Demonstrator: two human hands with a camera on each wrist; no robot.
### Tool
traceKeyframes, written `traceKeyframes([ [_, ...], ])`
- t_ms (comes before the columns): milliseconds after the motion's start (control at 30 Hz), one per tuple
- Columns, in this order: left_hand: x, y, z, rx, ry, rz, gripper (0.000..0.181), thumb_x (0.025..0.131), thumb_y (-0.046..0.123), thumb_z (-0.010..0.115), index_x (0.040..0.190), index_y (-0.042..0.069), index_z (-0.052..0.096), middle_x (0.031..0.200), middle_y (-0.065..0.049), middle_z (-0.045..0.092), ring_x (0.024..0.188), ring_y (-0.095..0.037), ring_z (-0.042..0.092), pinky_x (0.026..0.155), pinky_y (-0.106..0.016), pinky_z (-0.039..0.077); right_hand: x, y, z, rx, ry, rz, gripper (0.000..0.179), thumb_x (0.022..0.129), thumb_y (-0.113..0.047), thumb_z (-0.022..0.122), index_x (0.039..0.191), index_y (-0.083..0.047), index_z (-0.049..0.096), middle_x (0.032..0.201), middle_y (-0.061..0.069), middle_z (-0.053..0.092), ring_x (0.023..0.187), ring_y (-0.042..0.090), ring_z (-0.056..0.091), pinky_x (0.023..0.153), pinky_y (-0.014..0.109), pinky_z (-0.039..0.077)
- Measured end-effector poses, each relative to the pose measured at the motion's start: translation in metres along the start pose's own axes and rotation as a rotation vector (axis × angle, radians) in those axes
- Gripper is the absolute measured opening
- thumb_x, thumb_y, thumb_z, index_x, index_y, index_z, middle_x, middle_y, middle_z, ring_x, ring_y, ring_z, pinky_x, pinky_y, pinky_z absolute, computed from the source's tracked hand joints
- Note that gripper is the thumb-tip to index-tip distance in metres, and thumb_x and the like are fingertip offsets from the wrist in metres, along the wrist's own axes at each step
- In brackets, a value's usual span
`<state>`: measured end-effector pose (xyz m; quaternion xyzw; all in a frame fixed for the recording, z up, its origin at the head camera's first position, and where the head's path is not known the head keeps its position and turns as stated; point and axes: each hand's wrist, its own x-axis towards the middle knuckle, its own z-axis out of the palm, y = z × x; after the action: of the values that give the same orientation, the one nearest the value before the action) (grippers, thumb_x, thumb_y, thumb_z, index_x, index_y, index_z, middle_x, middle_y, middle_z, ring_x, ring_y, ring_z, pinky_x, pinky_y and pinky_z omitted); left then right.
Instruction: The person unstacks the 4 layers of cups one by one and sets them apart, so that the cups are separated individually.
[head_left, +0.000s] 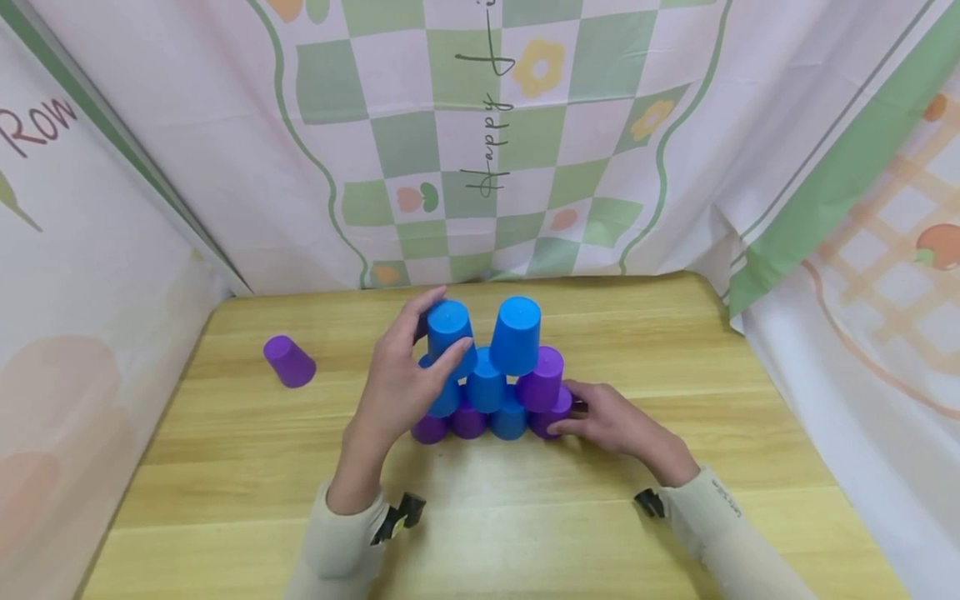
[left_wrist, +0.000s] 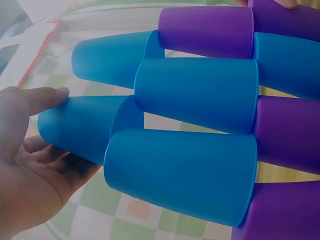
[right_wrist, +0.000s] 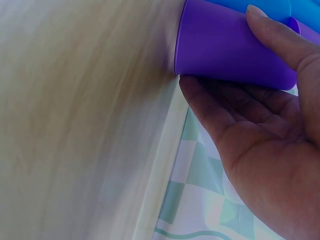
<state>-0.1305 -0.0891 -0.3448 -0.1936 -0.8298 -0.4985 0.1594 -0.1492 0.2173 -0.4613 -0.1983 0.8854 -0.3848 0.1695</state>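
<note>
Upside-down plastic cups stand in a stacked pyramid on the wooden table. My left hand (head_left: 393, 385) holds the upper left blue cup (head_left: 452, 323), thumb in front and fingers behind. In the left wrist view that blue cup (left_wrist: 82, 120) rests over the middle row. The other upper blue cup (head_left: 517, 333) stands to its right, apart from it. The middle row has a blue cup (head_left: 486, 383) at its centre and a purple cup (head_left: 543, 379) at right. At the bottom right, my right hand (head_left: 618, 423) grips a purple cup (right_wrist: 230, 45) between thumb and fingers.
A lone purple cup (head_left: 290, 362) stands upside down at the table's left. The wooden table (head_left: 495, 517) ends at the back against a checkered curtain (head_left: 480, 150). More printed cloth hangs on both sides.
</note>
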Motion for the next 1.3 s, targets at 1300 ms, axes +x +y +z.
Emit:
traceKeyframes([
  [1300,-0.011,-0.024,-0.049,-0.029,0.245,0.011,0.053,0.087,0.013,0.074,0.136,0.01,0.052,0.131,-0.005,0.058,0.12,-0.024,0.059,0.104,-0.046,0.047,0.0,0.003,0.001,0.0,-0.002,-0.039,0.041,0.086,-0.036,0.075,0.122,-0.023,0.062,0.115,-0.007,0.068,0.105,0.011,0.065,0.094,0.037,0.054],
])
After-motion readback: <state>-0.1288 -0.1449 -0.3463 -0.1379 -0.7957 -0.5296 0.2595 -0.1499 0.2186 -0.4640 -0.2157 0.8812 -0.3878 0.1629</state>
